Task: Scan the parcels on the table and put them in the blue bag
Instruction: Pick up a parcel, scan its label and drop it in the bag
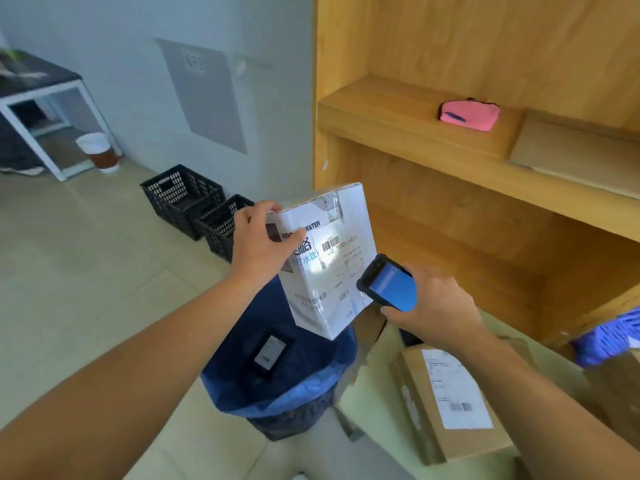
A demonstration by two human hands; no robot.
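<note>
Head view — left hand (263, 237) grips white box (329, 258) over blue bag (277, 375); right hand (433, 303) clasps scanner (388, 282).

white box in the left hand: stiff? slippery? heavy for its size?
Probably stiff: the white box keeps flat faces and crisp edges under the left hand, which grips one top corner. Possibly slippery: its surface shows glare. Likely not heavy, since one hand holds it above the blue bag.

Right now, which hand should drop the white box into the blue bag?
Probably the left hand. It already grips the white box right above the blue bag, while the right hand is busy holding the scanner.
</note>
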